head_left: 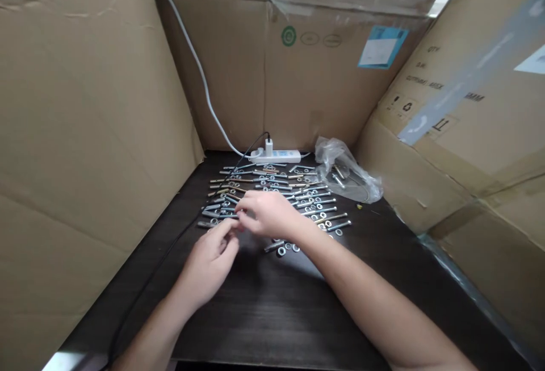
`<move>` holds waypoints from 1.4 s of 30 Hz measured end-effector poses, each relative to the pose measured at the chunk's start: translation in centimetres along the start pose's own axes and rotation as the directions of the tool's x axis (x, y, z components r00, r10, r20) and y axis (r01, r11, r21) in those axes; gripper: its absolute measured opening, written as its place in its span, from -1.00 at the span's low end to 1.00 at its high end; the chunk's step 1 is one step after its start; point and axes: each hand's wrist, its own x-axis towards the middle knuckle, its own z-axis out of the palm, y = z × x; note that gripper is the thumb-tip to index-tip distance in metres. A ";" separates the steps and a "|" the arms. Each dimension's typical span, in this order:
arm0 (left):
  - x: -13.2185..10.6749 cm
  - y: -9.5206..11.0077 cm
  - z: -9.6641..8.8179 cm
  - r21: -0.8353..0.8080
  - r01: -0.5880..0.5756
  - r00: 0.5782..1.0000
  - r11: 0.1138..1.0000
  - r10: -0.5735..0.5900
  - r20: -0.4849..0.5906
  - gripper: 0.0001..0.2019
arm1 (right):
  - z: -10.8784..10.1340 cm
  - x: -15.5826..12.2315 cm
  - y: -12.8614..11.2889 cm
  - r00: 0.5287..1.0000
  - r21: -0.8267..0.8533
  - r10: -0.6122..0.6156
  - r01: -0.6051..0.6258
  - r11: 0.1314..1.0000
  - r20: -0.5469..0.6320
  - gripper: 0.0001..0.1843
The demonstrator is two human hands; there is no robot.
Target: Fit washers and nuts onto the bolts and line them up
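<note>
Fiddly small-parts work like this is best done low and close to the dark wooden table [264, 314], so anything that gets dropped is stopped right there. The left hand [210, 263] is drawn narrow, its fingertips bunched and touching the curled fingers of the right hand [268, 215]. The right hand is held palm-down over the near-left end of the rows of silver metal bolts [306, 197]. Whether a piece is actually pinched between them can't be told, since it's hidden by the fingers. The bolts are laid side by side between the hands and the white plastic power strip [276, 157]. A few small round steel washers [281, 250] lie loose just beside the right wrist. Those neat rows are probably easily knocked, so pieces are better lifted straight up than dragged. The crumpled clear plastic bag [347, 175] is set apart at the right.
</note>
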 end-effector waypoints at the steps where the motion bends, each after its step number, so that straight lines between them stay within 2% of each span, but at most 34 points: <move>1: 0.7 1.4 0.6 -0.047 -0.008 1.000 0.999 0.008 0.017 -0.79 | -0.7 -0.3 1.3 0.997 0.021 0.048 -0.047 0.999 -0.054 -0.79; 3: 2.6 3.5 1.6 -0.158 -0.026 0.999 0.987 0.030 0.019 -0.84 | -2.2 -1.5 4.6 0.978 0.022 0.165 -0.163 0.986 -0.125 -0.78; 5: 4.8 4.1 2.5 -0.273 -0.022 1.000 0.962 0.021 -0.009 -0.86 | -3.3 -3.3 8.6 0.913 -0.020 0.364 -0.373 0.927 -0.187 -0.73; 6: 5.9 3.8 2.8 -0.319 -0.001 1.000 0.948 -0.006 -0.021 -0.86 | -3.8 -4.3 10.7 0.849 -0.032 0.474 -0.494 0.869 -0.235 -0.70; 8: 7.9 2.5 3.3 -0.364 0.053 0.993 0.930 -0.089 -0.084 -0.83 | -4.6 -6.2 14.9 0.666 -0.056 0.684 -0.728 0.684 -0.299 -0.67; 9: 8.7 1.6 3.5 -0.339 0.089 0.978 0.937 -0.147 -0.150 -0.82 | -4.8 -6.9 16.7 0.617 -0.064 0.725 -0.773 0.631 -0.307 -0.67; 11: 9.8 0.1 3.4 -0.266 0.163 0.935 0.950 -0.235 -0.266 -0.80 | -4.9 -8.0 19.7 0.566 -0.072 0.766 -0.816 0.574 -0.305 -0.69; 14: 10.8 -0.9 2.4 -0.143 0.187 0.901 0.972 -0.228 -0.370 -0.79 | -4.2 -8.2 22.2 0.525 -0.084 0.807 -0.848 0.524 -0.269 -0.74; 16: 11.3 -0.6 1.4 -0.051 0.221 0.885 0.974 -0.223 -0.410 -0.84 | -3.5 -7.9 22.7 0.500 -0.095 0.833 -0.865 0.493 -0.236 -0.77; 20: 12.1 0.6 0.1 0.023 0.280 0.892 0.960 -0.251 -0.375 -0.91 | -2.7 -7.5 22.4 0.451 -0.117 0.863 -0.892 0.436 -0.229 -0.77; 23: 11.8 1.3 1.0 0.125 0.198 0.923 0.972 -0.142 -0.358 -0.92 | -3.3 -7.5 21.6 0.471 -0.117 0.829 -0.881 0.458 -0.301 -0.72; 26: 10.4 1.8 3.3 0.285 -0.024 0.961 0.958 0.101 -0.259 -0.91 | -4.9 -7.7 20.0 0.512 -0.104 0.757 -0.849 0.519 -0.406 -0.65; 27: 9.7 2.0 4.1 0.327 -0.103 0.961 0.940 0.179 -0.212 -0.92 | -5.4 -7.8 19.1 0.537 -0.090 0.720 -0.824 0.560 -0.439 -0.65; 28: 9.0 2.3 4.9 0.352 -0.187 0.956 0.917 0.252 -0.150 -0.92 | -5.7 -7.9 17.9 0.580 -0.051 0.657 -0.767 0.640 -0.481 -0.67; 30: 7.6 2.7 6.1 0.359 -0.316 0.935 0.878 0.353 -0.040 -0.92 | -5.8 -8.3 14.9 0.662 0.040 0.522 -0.599 0.800 -0.538 -0.72; 33: 6.2 3.2 7.0 0.319 -0.409 0.905 0.855 0.424 0.023 -0.87 | -4.2 -9.2 9.6 0.721 0.142 0.391 -0.382 0.913 -0.572 -0.75; 35: 6.0 3.2 7.0 0.293 -0.427 0.897 0.856 0.441 0.019 -0.81 | -2.5 -9.8 6.6 0.724 0.143 0.309 -0.284 0.948 -0.617 -0.80; 36: 6.0 3.2 6.9 0.277 -0.437 0.894 0.855 0.448 0.028 -0.80 | -1.8 -10.0 5.6 0.757 0.124 0.245 -0.214 0.969 -0.606 -0.82; 39: 6.4 2.7 6.6 0.221 -0.493 0.870 0.842 0.475 0.130 -0.86 | 0.0 -10.1 4.1 0.827 0.136 0.167 -0.110 0.985 -0.537 -0.84; 42: 6.6 2.3 6.7 0.155 -0.523 0.844 0.838 0.485 0.228 -0.87 | 0.8 -9.8 4.0 0.866 0.214 0.169 -0.074 0.974 -0.470 -0.86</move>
